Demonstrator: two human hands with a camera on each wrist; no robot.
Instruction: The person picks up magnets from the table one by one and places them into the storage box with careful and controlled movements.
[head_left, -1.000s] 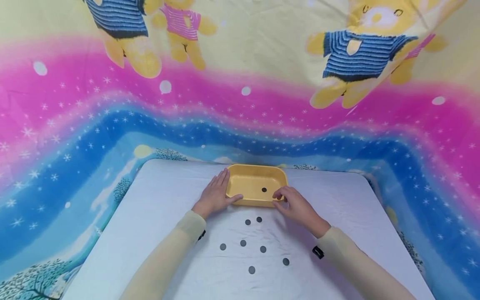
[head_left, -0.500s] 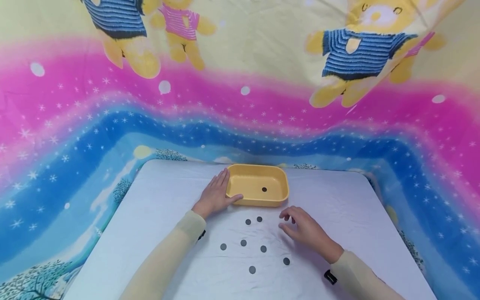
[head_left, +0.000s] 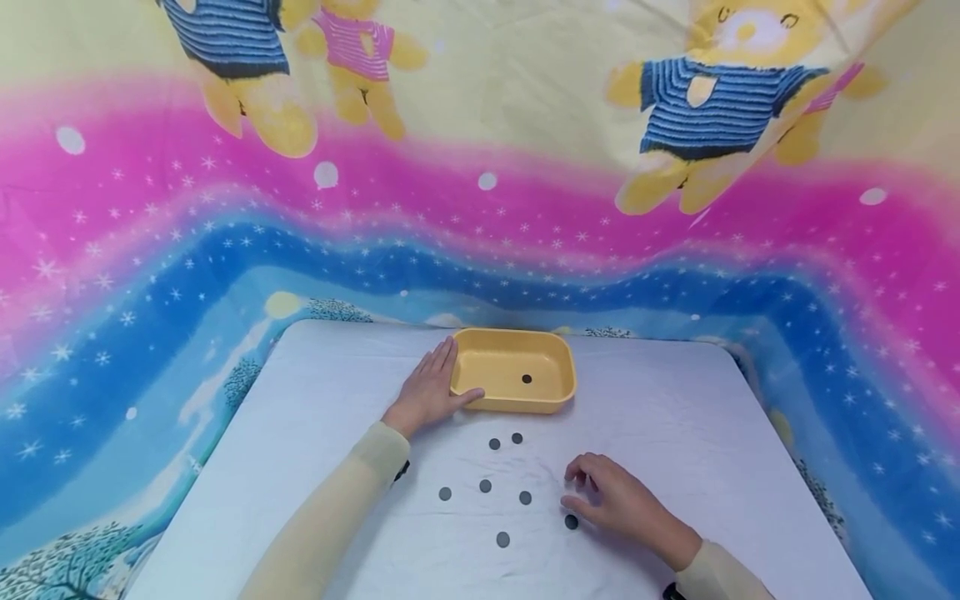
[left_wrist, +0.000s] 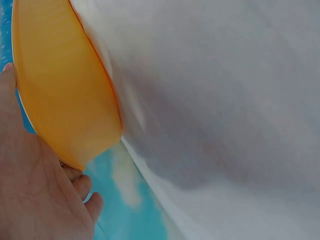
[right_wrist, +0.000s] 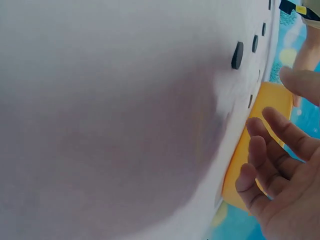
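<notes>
The left hand (head_left: 431,393) rests on the left end of a yellow box (head_left: 517,406). Its fingers lie straight along the left wall, and its thumb touches the near side by the corner. The box sits at the far side of a white table (head_left: 675,400). One small dark disc (head_left: 527,379) lies inside the box, a bit to the right.

The right hand (head_left: 618,497) is over the table, to the right and nearer than the box. Its fingers are loose and a little bent, with a gap between them and the thumb. Another disc (head_left: 572,522) is just by the thumb; I cannot tell if they touch. Six more discs (head_left: 485,486) lie on the table, left of this hand. Two are side by side near the box, three make a loose row in the middle, and one is nearest.

Both arms have pale sleeves (head_left: 322,521). A bright cloth (head_left: 510,250) with bears (head_left: 701,104) hangs past the table's far edge.
</notes>
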